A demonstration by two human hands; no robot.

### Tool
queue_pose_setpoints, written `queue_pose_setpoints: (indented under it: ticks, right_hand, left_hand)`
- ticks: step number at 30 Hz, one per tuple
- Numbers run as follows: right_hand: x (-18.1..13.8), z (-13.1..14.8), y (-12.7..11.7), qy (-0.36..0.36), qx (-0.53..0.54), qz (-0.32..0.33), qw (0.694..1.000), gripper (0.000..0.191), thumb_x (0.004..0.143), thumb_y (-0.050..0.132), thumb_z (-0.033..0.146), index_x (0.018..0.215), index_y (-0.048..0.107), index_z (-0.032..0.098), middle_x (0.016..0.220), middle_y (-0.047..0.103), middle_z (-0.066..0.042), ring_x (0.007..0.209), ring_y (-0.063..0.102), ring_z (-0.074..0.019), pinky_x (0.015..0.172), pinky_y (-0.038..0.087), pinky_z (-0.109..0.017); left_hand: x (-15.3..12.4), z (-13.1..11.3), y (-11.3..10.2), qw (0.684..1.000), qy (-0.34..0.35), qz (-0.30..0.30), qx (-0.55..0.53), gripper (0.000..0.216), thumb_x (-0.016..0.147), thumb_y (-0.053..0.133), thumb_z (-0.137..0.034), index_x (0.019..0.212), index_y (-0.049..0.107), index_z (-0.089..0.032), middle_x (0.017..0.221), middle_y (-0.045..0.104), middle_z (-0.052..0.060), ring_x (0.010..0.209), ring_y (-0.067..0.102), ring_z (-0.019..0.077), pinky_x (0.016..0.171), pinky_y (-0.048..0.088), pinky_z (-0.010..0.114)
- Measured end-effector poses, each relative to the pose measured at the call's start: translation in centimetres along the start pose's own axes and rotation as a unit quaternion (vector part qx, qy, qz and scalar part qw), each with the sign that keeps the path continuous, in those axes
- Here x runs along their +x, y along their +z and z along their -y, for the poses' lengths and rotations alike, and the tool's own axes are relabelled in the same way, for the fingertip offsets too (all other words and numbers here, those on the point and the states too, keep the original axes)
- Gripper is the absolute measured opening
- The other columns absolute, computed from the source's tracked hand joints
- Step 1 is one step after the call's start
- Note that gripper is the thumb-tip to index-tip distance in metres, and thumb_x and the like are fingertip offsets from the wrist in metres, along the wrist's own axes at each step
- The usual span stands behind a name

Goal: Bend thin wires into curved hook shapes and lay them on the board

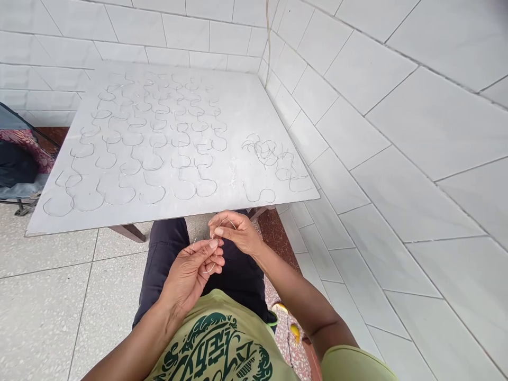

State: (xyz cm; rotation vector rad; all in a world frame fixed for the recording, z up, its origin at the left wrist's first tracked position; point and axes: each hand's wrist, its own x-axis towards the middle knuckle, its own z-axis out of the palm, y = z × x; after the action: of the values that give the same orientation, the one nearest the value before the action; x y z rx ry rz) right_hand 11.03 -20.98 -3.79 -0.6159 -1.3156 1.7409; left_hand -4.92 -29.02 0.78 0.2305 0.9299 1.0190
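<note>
Pale green printed T-shirt (214,344) lies below the left hand (190,275) and right hand (238,233), both pinching a thin silver wire (210,267) narrowly at the fingertips, before a white rectangular board (254,106) holding many neat rows of curved wire shapes (151,137) and 1 unsorted tangled wire heap (270,159).

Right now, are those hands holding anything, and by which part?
Yes: a thin bent wire, pinched between the fingers of the left hand and the right hand; the fingers hide exactly which part.
</note>
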Motion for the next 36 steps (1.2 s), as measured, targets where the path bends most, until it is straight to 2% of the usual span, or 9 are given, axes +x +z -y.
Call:
queue_pose_setpoints:
  ticks: [6,9,14,18,23,26,28,33,36]
  right_hand:
    - [-0.3,-0.3,-0.4,-0.035,-0.024,-0.042,0.998,0.031,0.093,0.076,0.045,0.105,0.078,0.017,0.077,0.074,-0.003,0.064,0.065,-0.013,0.06,0.052,-0.027]
    - [-0.4,0.6,-0.8,-0.022,-0.043,-0.024,0.999,0.033,0.095,0.072,0.047,0.102,0.082,0.016,0.079,0.076,-0.005,0.067,0.066,-0.0142,0.062,0.052,-0.028]
    - [-0.2,2.0,-1.7,0.084,0.011,0.038,0.996,0.031,0.095,0.073,0.042,0.097,0.083,0.013,0.075,0.076,-0.007,0.067,0.068,-0.0148,0.06,0.048,-0.025]
    - [0.3,2.4,-2.0,0.167,0.052,0.062,0.983,0.035,0.094,0.074,0.045,0.099,0.081,0.011,0.07,0.071,-0.005,0.062,0.066,-0.0135,0.055,0.046,-0.023]
    - [-0.1,2.1,-1.0,0.11,0.023,0.014,0.994,0.033,0.093,0.075,0.045,0.111,0.076,0.017,0.089,0.074,-0.004,0.073,0.068,-0.0134,0.06,0.05,-0.023]
    - [-1.3,1.3,0.3,0.087,-0.024,-0.026,0.996,0.034,0.096,0.071,0.05,0.096,0.073,0.016,0.084,0.072,-0.004,0.072,0.066,-0.0132,0.059,0.05,-0.023]
    - [-2.2,0.6,1.5,0.094,-0.053,-0.024,0.994,0.038,0.095,0.07,0.053,0.085,0.069,0.016,0.076,0.07,-0.003,0.065,0.064,-0.0121,0.056,0.048,-0.022]
    - [-3.4,-0.5,3.9,0.064,-0.119,-0.046,0.99,0.037,0.101,0.062,0.052,0.087,0.068,0.017,0.071,0.07,-0.001,0.059,0.062,-0.0108,0.058,0.051,-0.023]
    - [-3.2,-0.3,4.1,0.05,-0.164,-0.075,0.982,0.036,0.102,0.059,0.048,0.083,0.066,0.018,0.069,0.068,-0.001,0.058,0.062,-0.0108,0.058,0.051,-0.023]
  left_hand:
    - [-0.3,-0.2,0.0,1.0,-0.023,-0.003,-0.001,0.031,0.07,0.097,-0.025,0.09,0.081,-0.008,0.073,0.073,0.004,0.057,0.065,0.0068,0.051,0.054,0.013]
    - [-0.3,-0.3,-0.2,1.0,-0.024,-0.003,0.0,0.03,0.069,0.097,-0.024,0.089,0.081,-0.009,0.074,0.074,0.004,0.057,0.065,0.0063,0.051,0.053,0.012]
    - [-0.2,0.0,-0.9,0.998,-0.026,0.02,0.047,0.027,0.075,0.093,-0.028,0.091,0.081,-0.01,0.076,0.074,0.005,0.06,0.067,0.0091,0.054,0.056,0.017]
    - [-0.1,0.4,-0.9,0.997,-0.011,0.024,0.077,0.026,0.077,0.091,-0.033,0.088,0.08,-0.011,0.077,0.074,0.006,0.064,0.069,0.0131,0.058,0.058,0.022]
    - [0.3,0.8,-0.6,0.997,0.054,-0.002,0.061,0.024,0.08,0.089,-0.035,0.089,0.081,-0.015,0.082,0.076,0.006,0.075,0.071,0.0156,0.072,0.06,0.027]
    - [0.6,0.7,-0.4,0.99,0.13,-0.032,0.041,0.02,0.081,0.088,-0.033,0.089,0.083,-0.016,0.091,0.077,0.008,0.086,0.07,0.0151,0.08,0.057,0.024]
    - [0.8,0.6,-0.2,0.986,0.159,-0.032,0.037,0.019,0.082,0.087,-0.033,0.09,0.083,-0.016,0.089,0.076,0.007,0.081,0.067,0.0138,0.075,0.055,0.025]
    - [1.0,0.3,-0.3,0.986,0.158,-0.003,0.053,0.021,0.085,0.083,-0.036,0.097,0.083,-0.019,0.068,0.065,0.0,0.06,0.055,0.0113,0.067,0.052,0.03]
    - [1.2,0.1,-1.3,0.982,0.163,-0.014,0.097,0.024,0.084,0.084,-0.037,0.1,0.083,-0.019,0.083,0.072,0.003,0.07,0.059,0.0123,0.07,0.051,0.028]
